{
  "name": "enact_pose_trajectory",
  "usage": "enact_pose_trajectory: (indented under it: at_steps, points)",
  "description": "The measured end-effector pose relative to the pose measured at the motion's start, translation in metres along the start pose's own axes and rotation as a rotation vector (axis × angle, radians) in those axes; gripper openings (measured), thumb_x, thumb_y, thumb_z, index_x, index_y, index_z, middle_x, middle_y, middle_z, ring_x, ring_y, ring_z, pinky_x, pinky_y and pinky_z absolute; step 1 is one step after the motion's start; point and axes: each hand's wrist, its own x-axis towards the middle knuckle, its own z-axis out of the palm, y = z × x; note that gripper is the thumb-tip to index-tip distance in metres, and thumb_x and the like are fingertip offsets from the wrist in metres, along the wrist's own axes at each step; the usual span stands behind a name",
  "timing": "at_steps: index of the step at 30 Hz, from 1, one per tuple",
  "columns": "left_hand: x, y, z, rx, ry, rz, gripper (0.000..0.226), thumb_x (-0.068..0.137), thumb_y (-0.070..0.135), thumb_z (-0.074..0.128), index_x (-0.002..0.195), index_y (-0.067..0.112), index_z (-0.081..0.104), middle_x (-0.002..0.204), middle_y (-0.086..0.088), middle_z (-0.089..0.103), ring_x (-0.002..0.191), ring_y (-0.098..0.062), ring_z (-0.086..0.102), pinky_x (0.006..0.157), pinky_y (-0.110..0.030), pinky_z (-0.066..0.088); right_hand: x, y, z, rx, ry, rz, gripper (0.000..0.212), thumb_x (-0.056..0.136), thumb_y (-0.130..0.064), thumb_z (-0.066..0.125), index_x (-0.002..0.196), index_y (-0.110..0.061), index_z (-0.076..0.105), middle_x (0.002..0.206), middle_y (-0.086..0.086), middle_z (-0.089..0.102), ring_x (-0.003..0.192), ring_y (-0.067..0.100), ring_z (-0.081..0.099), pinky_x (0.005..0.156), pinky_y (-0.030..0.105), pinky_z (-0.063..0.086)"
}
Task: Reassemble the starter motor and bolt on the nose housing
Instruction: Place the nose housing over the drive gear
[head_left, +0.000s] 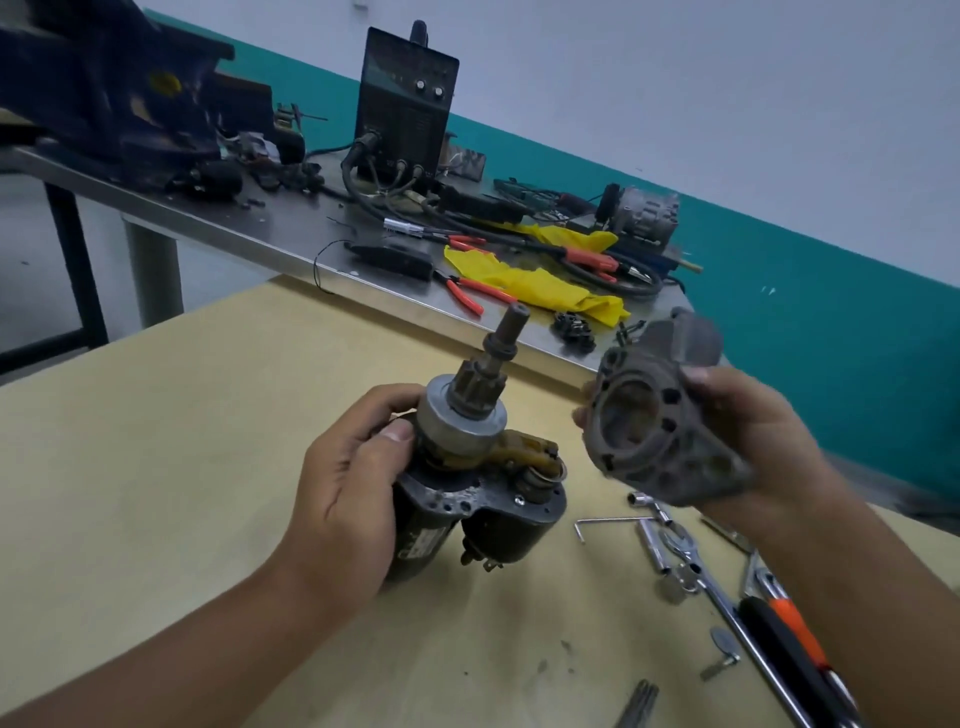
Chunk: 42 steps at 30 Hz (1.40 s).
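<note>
Here, left hand (345, 488): wrapped round the starter motor (467, 499), shaft tilted up beyond the thumb.
Right hand (753, 436): clamped on the nose housing (660, 421), just beside the motor, apart.

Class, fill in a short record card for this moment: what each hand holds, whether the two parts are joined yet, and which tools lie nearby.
Left hand: grips the starter motor, shaft pointing up
Right hand: holds the nose housing, open side toward the motor
Joined: no, housing is apart, to the right of the shaft
Nearby tools: Allen key, sockets and a ratchet on the table
</note>
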Motion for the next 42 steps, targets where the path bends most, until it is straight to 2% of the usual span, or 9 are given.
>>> enact_pose_trajectory:
  at_steps: [3,6,11,16,22,27,33,38,42]
  points:
    - [0.0,-0.002,-0.001,-0.008,-0.027,-0.029,0.04,0.094,0.016,0.04,0.109,0.022,0.076,0.103,-0.01,0.076,0.094,-0.024,0.073,0.074,-0.024,0.058,-0.011,0.001,0.015,0.479,-0.322,0.062,0.077,0.085,-0.04,0.068,0.148,0.0,0.049,0.147,0.023,0.053,0.128,0.044,0.056,0.099,0.057,0.051]
    - [0.0,-0.005,-0.001,0.039,-0.042,-0.045,0.036,0.091,0.023,0.046,0.112,0.02,0.075,0.104,-0.008,0.077,0.094,-0.022,0.074,0.073,-0.023,0.059,-0.013,0.0,0.027,0.501,-0.439,0.033,0.082,0.09,-0.048,0.056,0.155,-0.004,0.034,0.147,0.02,0.05,0.122,0.041,0.054,0.097,0.053,0.052]
    - [-0.003,-0.01,0.004,0.198,-0.046,-0.028,0.035,0.088,0.037,0.049,0.11,0.024,0.073,0.091,-0.002,0.073,0.082,-0.015,0.069,0.067,-0.018,0.053,-0.022,-0.024,0.052,0.07,-0.298,-0.169,0.077,0.081,-0.039,0.081,0.142,-0.004,0.05,0.132,0.025,0.059,0.109,0.047,0.065,0.093,0.065,0.053]
    - [-0.005,-0.013,0.006,0.243,-0.07,-0.045,0.033,0.088,0.038,0.052,0.112,0.025,0.072,0.087,-0.003,0.072,0.078,-0.02,0.067,0.065,-0.022,0.051,-0.034,-0.043,0.08,-0.719,-0.008,-0.575,0.055,0.075,-0.038,0.081,0.126,-0.026,0.067,0.106,0.0,0.074,0.096,0.026,0.075,0.074,0.046,0.063]
    - [-0.006,-0.008,0.01,0.227,-0.071,-0.031,0.032,0.087,0.038,0.052,0.108,0.025,0.072,0.084,-0.006,0.072,0.076,-0.028,0.065,0.061,-0.031,0.051,-0.032,-0.031,0.09,-1.123,-0.018,-0.584,0.068,0.055,-0.046,0.093,0.119,-0.038,0.072,0.11,-0.011,0.076,0.102,0.014,0.074,0.087,0.047,0.061]
    - [-0.005,-0.006,0.007,0.202,-0.056,-0.019,0.031,0.085,0.038,0.052,0.104,0.025,0.073,0.082,-0.01,0.07,0.077,-0.032,0.063,0.061,-0.029,0.049,-0.038,-0.027,0.086,-0.901,0.063,-0.503,0.084,0.042,-0.033,0.096,0.122,-0.04,0.068,0.116,-0.004,0.074,0.101,0.02,0.075,0.082,0.042,0.061]
    - [-0.003,-0.002,0.001,0.109,-0.033,-0.027,0.035,0.084,0.037,0.052,0.104,0.019,0.074,0.082,-0.015,0.07,0.078,-0.034,0.066,0.064,-0.025,0.051,-0.036,-0.028,0.079,0.283,0.391,-0.13,0.082,0.059,-0.047,0.09,0.127,-0.009,0.063,0.112,0.024,0.066,0.089,0.03,0.064,0.075,0.045,0.06]
    - [0.001,0.002,-0.004,0.044,-0.002,-0.055,0.037,0.081,0.036,0.054,0.101,0.015,0.076,0.091,-0.023,0.07,0.084,-0.041,0.067,0.067,-0.027,0.053,-0.036,-0.011,0.061,0.231,0.601,0.031,0.063,0.074,-0.067,0.076,0.103,-0.011,0.075,0.077,0.02,0.072,0.067,0.031,0.065,0.077,0.05,0.058]
    - [0.001,0.001,-0.007,0.019,-0.02,-0.057,0.03,0.089,0.016,0.048,0.099,0.016,0.076,0.091,-0.017,0.074,0.081,-0.027,0.071,0.067,-0.027,0.057,-0.042,0.002,0.062,0.261,0.543,-0.073,0.05,0.071,-0.044,0.082,0.112,-0.018,0.07,0.101,0.021,0.077,0.084,0.042,0.076,0.081,0.069,0.054]
